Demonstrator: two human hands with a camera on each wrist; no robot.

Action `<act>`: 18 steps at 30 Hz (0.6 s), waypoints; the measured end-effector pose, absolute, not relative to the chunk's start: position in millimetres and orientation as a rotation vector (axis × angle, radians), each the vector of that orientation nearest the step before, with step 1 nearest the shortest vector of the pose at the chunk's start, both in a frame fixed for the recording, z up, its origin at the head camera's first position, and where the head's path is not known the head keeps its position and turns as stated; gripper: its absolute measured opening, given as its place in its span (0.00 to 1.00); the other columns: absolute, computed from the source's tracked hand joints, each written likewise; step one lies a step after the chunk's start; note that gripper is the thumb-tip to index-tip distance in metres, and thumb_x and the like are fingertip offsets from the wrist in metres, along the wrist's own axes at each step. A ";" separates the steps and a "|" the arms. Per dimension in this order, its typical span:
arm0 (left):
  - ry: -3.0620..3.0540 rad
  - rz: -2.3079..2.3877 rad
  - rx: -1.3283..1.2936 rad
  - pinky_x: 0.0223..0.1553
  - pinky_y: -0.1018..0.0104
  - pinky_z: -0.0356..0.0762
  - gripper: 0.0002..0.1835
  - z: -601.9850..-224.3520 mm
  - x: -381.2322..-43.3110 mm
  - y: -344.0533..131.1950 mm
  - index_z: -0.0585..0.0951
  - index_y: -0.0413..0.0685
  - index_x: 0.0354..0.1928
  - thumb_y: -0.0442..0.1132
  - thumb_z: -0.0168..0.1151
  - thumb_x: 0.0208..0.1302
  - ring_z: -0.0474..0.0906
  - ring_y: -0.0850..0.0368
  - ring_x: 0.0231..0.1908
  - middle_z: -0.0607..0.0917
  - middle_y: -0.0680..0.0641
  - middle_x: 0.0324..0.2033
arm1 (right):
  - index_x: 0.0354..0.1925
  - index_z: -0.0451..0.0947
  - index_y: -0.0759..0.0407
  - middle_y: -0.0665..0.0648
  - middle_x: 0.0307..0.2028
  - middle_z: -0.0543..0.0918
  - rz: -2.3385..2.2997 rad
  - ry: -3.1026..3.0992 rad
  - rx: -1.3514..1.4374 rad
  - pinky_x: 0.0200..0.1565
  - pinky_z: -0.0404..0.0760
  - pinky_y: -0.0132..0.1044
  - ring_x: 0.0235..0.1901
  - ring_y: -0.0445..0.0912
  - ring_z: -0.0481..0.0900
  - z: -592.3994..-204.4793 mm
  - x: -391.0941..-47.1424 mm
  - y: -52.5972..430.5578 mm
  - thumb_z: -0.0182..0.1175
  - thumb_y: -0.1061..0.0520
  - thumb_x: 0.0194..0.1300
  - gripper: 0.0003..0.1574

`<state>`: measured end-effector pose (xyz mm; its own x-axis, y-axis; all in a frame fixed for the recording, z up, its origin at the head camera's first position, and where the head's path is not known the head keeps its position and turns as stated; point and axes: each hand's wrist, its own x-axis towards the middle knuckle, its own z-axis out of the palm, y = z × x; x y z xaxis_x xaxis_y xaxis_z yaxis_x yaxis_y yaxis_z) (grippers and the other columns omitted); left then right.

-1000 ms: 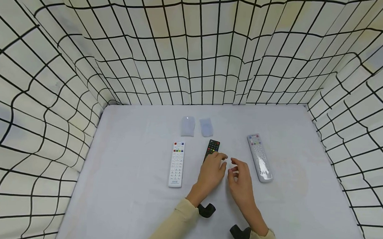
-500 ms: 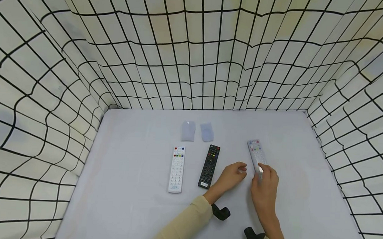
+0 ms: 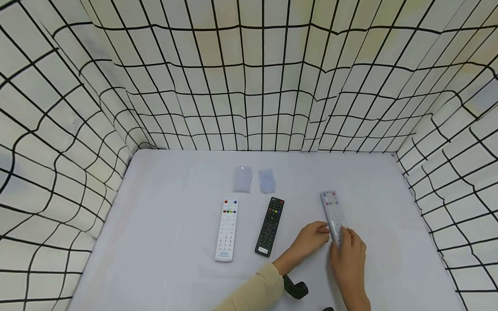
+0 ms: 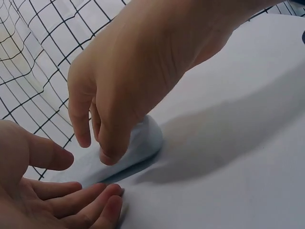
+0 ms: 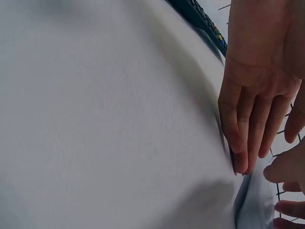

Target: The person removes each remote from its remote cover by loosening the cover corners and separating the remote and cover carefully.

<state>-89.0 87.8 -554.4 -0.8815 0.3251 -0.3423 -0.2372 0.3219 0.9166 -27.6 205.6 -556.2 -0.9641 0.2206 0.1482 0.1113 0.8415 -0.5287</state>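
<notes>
A light remote control in clear plastic wrap (image 3: 331, 208) lies slanted on the right part of the white table. My right hand (image 3: 350, 262) grips its lower end from above, thumb on the left side and fingers over the top. My left hand (image 3: 307, 242) is at its left edge, fingers extended and fingertips right at the side. In the left wrist view, the right hand (image 4: 128, 71) covers part of the wrapped remote (image 4: 148, 138). In the right wrist view, the left hand's straight fingers (image 5: 259, 114) point down to the remote's edge (image 5: 257, 200).
A black remote control (image 3: 270, 227) lies left of my left hand, and a white one (image 3: 227, 230) farther left. Two small translucent packets (image 3: 242, 179) sit behind them. Black-gridded white netting (image 3: 251, 82) encloses the table (image 3: 167, 244) at the back and sides.
My hands have moved right from the black remote control, which is now uncovered, to the wrapped one. My right hand has taken hold of its lower end; the left has come to its edge.
</notes>
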 end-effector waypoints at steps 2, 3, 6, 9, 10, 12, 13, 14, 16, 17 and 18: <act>2.088 1.615 0.075 0.41 0.70 0.80 0.23 -555.8 -86.4 90.3 0.77 0.42 0.61 0.39 0.59 0.64 0.85 0.60 0.44 0.87 0.45 0.49 | 0.64 0.66 0.73 0.75 0.61 0.67 0.767 -2.827 -0.253 0.53 0.68 0.63 0.58 0.70 0.65 -558.9 -26.3 207.1 0.63 0.66 0.61 0.34; 2.075 1.623 0.077 0.40 0.72 0.80 0.22 -556.3 -85.6 91.5 0.77 0.42 0.61 0.38 0.59 0.64 0.85 0.61 0.42 0.87 0.45 0.49 | 0.63 0.66 0.73 0.76 0.61 0.67 0.753 -2.828 -0.247 0.52 0.68 0.63 0.58 0.70 0.65 -560.2 -25.8 207.8 0.63 0.66 0.61 0.34; 2.064 1.631 0.095 0.37 0.75 0.79 0.22 -556.4 -84.9 94.4 0.77 0.41 0.61 0.38 0.59 0.65 0.85 0.64 0.40 0.88 0.45 0.50 | 0.62 0.67 0.73 0.76 0.61 0.66 0.735 -2.820 -0.228 0.51 0.68 0.62 0.56 0.70 0.66 -563.2 -25.8 210.1 0.65 0.69 0.58 0.34; 2.068 1.631 0.096 0.38 0.75 0.79 0.22 -554.5 -85.5 96.4 0.78 0.42 0.61 0.39 0.58 0.66 0.85 0.64 0.42 0.88 0.46 0.50 | 0.61 0.67 0.73 0.78 0.60 0.66 0.742 -2.815 -0.218 0.50 0.69 0.62 0.55 0.71 0.66 -564.5 -26.6 212.5 0.65 0.71 0.57 0.34; 2.067 1.634 0.094 0.39 0.75 0.79 0.21 -553.7 -85.6 96.9 0.78 0.43 0.60 0.39 0.58 0.66 0.85 0.64 0.43 0.88 0.46 0.50 | 0.61 0.67 0.73 0.79 0.60 0.65 0.755 -2.817 -0.222 0.50 0.69 0.62 0.56 0.71 0.66 -564.5 -26.9 213.3 0.64 0.72 0.56 0.34; 2.062 1.650 0.090 0.41 0.74 0.80 0.21 -552.3 -85.7 97.7 0.78 0.42 0.60 0.39 0.59 0.66 0.85 0.62 0.46 0.88 0.47 0.50 | 0.62 0.67 0.73 0.80 0.60 0.65 0.781 -2.822 -0.231 0.50 0.69 0.63 0.56 0.72 0.66 -563.7 -27.5 214.9 0.63 0.73 0.57 0.34; 2.059 1.660 0.088 0.43 0.74 0.80 0.21 -551.7 -85.4 97.8 0.79 0.42 0.60 0.38 0.59 0.66 0.85 0.62 0.47 0.88 0.47 0.50 | 0.62 0.67 0.74 0.80 0.60 0.66 0.796 -2.823 -0.236 0.50 0.70 0.64 0.55 0.73 0.66 -563.0 -28.0 215.8 0.62 0.73 0.57 0.34; 2.055 1.672 0.087 0.44 0.74 0.80 0.20 -551.2 -85.3 97.9 0.79 0.42 0.59 0.38 0.58 0.66 0.84 0.62 0.49 0.88 0.47 0.50 | 0.61 0.67 0.74 0.80 0.59 0.66 0.815 -2.822 -0.242 0.50 0.70 0.64 0.55 0.74 0.66 -562.4 -28.3 216.7 0.62 0.73 0.57 0.33; 2.055 1.699 0.089 0.46 0.73 0.80 0.20 -550.8 -85.2 97.6 0.79 0.41 0.59 0.38 0.59 0.66 0.84 0.61 0.50 0.88 0.46 0.49 | 0.61 0.68 0.74 0.80 0.58 0.68 0.850 -2.811 -0.242 0.50 0.70 0.65 0.54 0.74 0.67 -561.8 -29.6 218.7 0.61 0.74 0.56 0.33; 2.060 1.711 0.095 0.46 0.73 0.79 0.19 -551.3 -85.4 97.2 0.79 0.41 0.59 0.38 0.59 0.66 0.84 0.62 0.50 0.88 0.46 0.49 | 0.61 0.68 0.74 0.80 0.57 0.69 0.866 -2.808 -0.237 0.50 0.70 0.66 0.54 0.75 0.67 -561.3 -30.3 219.9 0.61 0.74 0.56 0.32; 2.062 1.722 0.096 0.46 0.74 0.79 0.19 -552.1 -85.8 97.0 0.79 0.42 0.58 0.38 0.59 0.66 0.83 0.63 0.50 0.88 0.47 0.48 | 0.61 0.68 0.74 0.80 0.57 0.69 0.888 -2.806 -0.235 0.49 0.70 0.66 0.54 0.75 0.68 -560.8 -30.9 221.0 0.61 0.73 0.57 0.32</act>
<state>-85.8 97.0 -552.1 -0.8964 0.3326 -0.2929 -0.2288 0.2186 0.9486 -30.9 221.0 -560.8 -0.9697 0.2062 0.1310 0.0933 0.8082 -0.5814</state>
